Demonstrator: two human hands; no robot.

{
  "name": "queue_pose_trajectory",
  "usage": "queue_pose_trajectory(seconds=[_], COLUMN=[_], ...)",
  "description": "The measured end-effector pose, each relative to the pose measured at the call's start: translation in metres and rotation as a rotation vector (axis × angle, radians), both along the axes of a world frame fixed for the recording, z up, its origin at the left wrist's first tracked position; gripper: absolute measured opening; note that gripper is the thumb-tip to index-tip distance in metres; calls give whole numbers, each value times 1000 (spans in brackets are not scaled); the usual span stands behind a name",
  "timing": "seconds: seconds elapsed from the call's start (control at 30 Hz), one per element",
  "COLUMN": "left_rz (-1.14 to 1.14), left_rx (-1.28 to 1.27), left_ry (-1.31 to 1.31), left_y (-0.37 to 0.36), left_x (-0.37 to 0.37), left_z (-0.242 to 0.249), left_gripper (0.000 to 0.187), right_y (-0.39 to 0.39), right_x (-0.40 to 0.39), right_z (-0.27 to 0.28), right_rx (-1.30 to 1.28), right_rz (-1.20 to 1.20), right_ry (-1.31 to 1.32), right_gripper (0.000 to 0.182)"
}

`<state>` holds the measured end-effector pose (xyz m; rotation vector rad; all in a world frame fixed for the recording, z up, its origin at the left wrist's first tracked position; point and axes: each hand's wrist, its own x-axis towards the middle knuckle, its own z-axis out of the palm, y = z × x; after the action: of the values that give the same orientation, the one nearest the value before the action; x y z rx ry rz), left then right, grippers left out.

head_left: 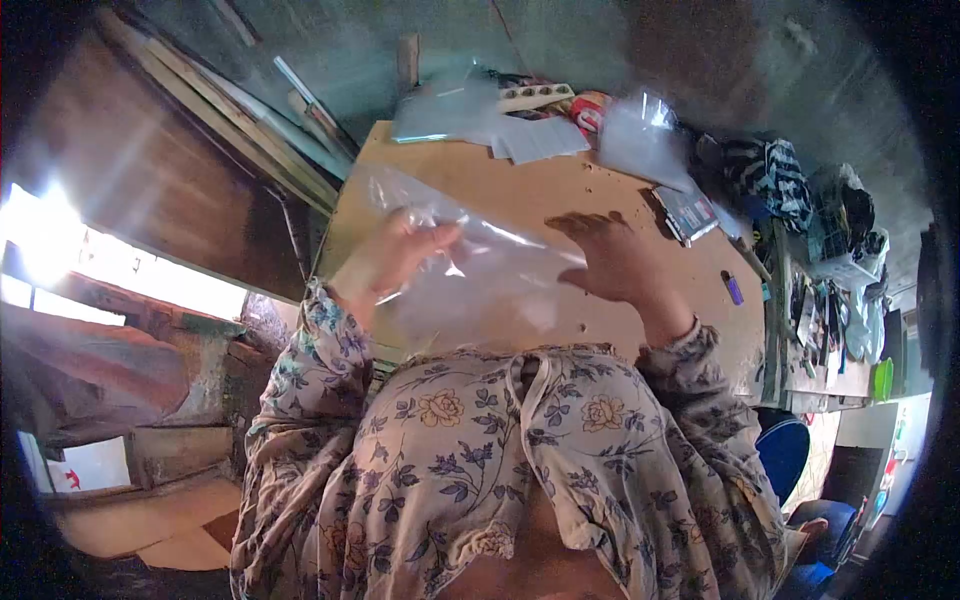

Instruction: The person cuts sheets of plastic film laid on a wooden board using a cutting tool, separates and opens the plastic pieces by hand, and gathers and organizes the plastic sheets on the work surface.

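Note:
A clear plastic sheet or bag point(490, 285) lies over the near part of the wooden table point(480, 180). My left hand point(405, 250) grips it at its left side, with thumb and fingers pressed together on the film. Just right of the plastic, my right hand point(610, 258) is raised above the table with its fingers spread and nothing in it. The plastic's lower edge reaches close to my flowered shirt point(500, 430).
Stacked clear bags point(450, 110), white sheets point(540, 138), a power strip point(535, 97) and more plastic point(640, 145) line the far edge. A dark flat packet point(686, 214) and purple lighter point(733, 288) lie right. Tools point(815, 320) hang beyond.

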<state>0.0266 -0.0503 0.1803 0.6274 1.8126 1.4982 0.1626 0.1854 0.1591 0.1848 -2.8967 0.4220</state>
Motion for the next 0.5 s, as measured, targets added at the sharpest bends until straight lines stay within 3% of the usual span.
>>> queue_pose_trajectory(seconds=[0.1,0.13,0.2,0.27,0.33,0.4,0.43,0.47,0.5], left_rz=[-134,-215,-269,-323,-234,-102,26,27,132], left_rx=[90,180,137,103,44,203,350,357,552], left_ry=[120,-22,-48,-72,-144,-243,-339,-339,-348], left_y=[7,11,6,2,-6,-11,-12,-17,-25], left_x=[19,20,19,15,13,3,-5,-16,-31], left_z=[-12,-21,-22,-20,-20,-30,-37,-44,-54], left_gripper=[21,19,19,22,21,23,25,25,27], right_y=[-26,-35,-48,-41,-25,-3,-2,8,19], right_x=[0,-3,-13,-17,-29,-56,-64,-82,-100], right_z=[26,32,41,34,6,-29,-3,4,10], right_rx=[-107,-140,-73,-145,-220,-260,-198,-126,-46], right_rz=[106,140,128,185,253,934,662,527,395], right_ry=[96,130,-533,-519,-530,-217,-473,-554,-636], right_gripper=[51,52,45,38,32,23,23,26,29])
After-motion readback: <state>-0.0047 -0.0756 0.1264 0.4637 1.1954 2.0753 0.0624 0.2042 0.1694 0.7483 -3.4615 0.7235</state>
